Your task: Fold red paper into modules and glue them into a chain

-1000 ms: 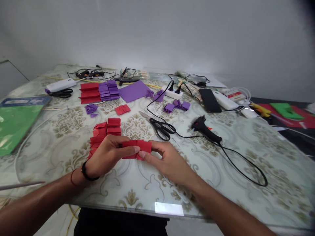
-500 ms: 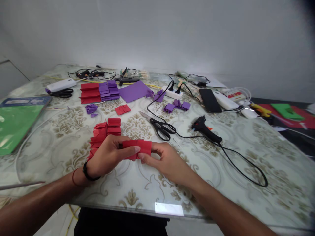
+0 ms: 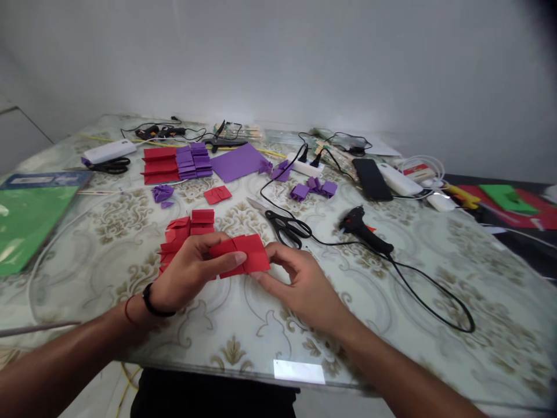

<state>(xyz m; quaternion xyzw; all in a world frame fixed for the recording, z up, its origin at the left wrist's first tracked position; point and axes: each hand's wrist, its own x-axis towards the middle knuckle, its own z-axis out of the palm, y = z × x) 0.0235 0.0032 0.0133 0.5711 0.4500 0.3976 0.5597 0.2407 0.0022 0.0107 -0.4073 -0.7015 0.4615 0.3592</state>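
Note:
A folded red paper piece (image 3: 256,255) is held up over the table, its flat face and creases toward me. My left hand (image 3: 195,264) pinches its left part, thumb on the front and fingers behind. At its right edge, my right hand (image 3: 300,284) has thumb and forefinger curled around the lower right corner; the fingertips are partly hidden behind the paper. Just beyond my left hand lie several folded red paper pieces (image 3: 176,235). A small creased red paper (image 3: 217,194) rests farther back.
Black-handled scissors (image 3: 287,226) and a black glue gun (image 3: 365,231) with a looping cord lie to the right. Farther back are folded purple papers (image 3: 194,159), a purple sheet (image 3: 239,161), a power strip (image 3: 306,165) and a black phone (image 3: 372,179). Green paper (image 3: 35,220) lies left.
The red paper piece has tilted, so more of its face shows and its right end sits lower. My right hand's fingers have shifted toward its right edge and spread slightly.

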